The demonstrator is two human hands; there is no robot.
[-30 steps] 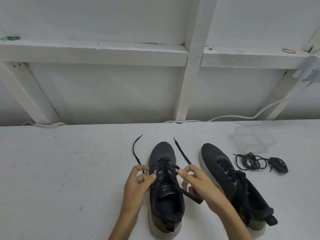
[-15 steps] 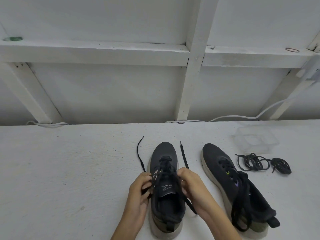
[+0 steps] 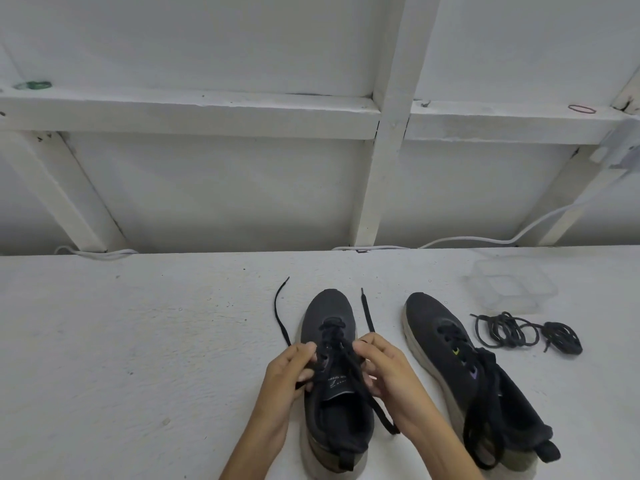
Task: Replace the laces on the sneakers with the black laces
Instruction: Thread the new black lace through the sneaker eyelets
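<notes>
Two dark sneakers lie toe-away on the white table. My left hand [image 3: 291, 372] and my right hand [image 3: 384, 368] flank the left sneaker [image 3: 329, 310] at its eyelets. Each hand pinches the black lace [image 3: 367, 313] threaded through that shoe. One loose lace end trails past the toe on the left, the other lies between the two shoes. The right sneaker [image 3: 436, 320] is laced with a black lace whose ends hang slack over its collar. A bundle of dark laces [image 3: 519, 330] sits on the table to its right.
A clear plastic container [image 3: 512, 285] stands behind the lace bundle at the right. White cables [image 3: 485, 240] run along the table's back edge under a white wooden frame. The table [image 3: 138, 341] spreads white to the left of the shoes.
Both hands have closed in on the left sneaker's eyelets from either side. The right lace end, earlier slanted over the table, now lies straighter beside the toe.
</notes>
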